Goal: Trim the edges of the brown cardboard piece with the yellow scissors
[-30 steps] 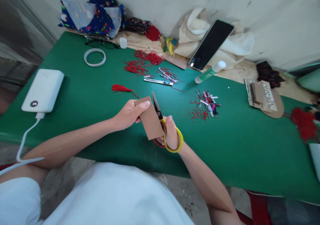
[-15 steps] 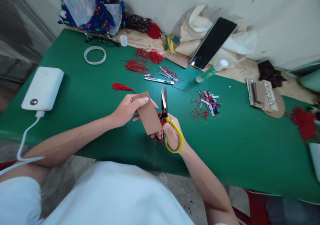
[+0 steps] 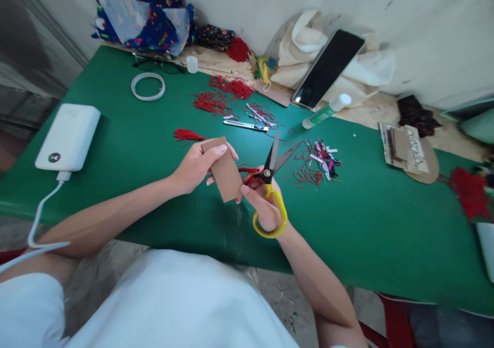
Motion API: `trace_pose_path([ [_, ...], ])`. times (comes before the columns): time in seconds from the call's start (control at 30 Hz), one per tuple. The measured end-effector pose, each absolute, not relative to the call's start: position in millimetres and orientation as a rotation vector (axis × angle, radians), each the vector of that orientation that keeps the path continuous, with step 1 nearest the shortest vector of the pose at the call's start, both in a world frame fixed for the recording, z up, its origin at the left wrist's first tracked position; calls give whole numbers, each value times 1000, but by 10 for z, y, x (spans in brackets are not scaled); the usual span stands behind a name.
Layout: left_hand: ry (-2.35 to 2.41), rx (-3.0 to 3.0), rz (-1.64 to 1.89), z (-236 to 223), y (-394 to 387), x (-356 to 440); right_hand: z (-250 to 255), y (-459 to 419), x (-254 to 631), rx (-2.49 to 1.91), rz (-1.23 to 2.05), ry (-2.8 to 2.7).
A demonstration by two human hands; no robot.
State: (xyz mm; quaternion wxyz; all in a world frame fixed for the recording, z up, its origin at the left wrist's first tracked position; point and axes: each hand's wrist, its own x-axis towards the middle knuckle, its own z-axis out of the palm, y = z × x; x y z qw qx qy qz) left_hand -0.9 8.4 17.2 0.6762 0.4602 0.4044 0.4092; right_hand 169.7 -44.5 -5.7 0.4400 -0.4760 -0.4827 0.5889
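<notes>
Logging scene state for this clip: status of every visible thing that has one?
Scissors: blades open, held in right hand
Cardboard piece: gripped by left hand
Phone: screen dark, propped at a slant
Power bank: cable plugged in
Utility knife: lying flat, blade unclear
White ring: lying flat
Red tassel: lying down
Red threads: loose, heaped

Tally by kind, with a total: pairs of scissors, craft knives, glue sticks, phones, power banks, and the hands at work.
Scissors: 1 pair
Craft knife: 1
Glue stick: 1
Phone: 1
Power bank: 1
Left hand and right hand: 2
Total: 7
</notes>
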Motion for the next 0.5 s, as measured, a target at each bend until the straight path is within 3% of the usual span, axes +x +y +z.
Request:
trace_pose_path([
  [0.23, 915, 972, 908, 149, 85, 8, -27, -446, 1673, -1220, 1249, -1195],
  [0.4, 722, 1113, 556, 54, 41, 9, -110, -447, 1712, -1227, 1086, -1288],
  [0.5, 719, 1134, 582, 41, 21, 5, -132, -456, 1775, -1237, 1124, -1379],
])
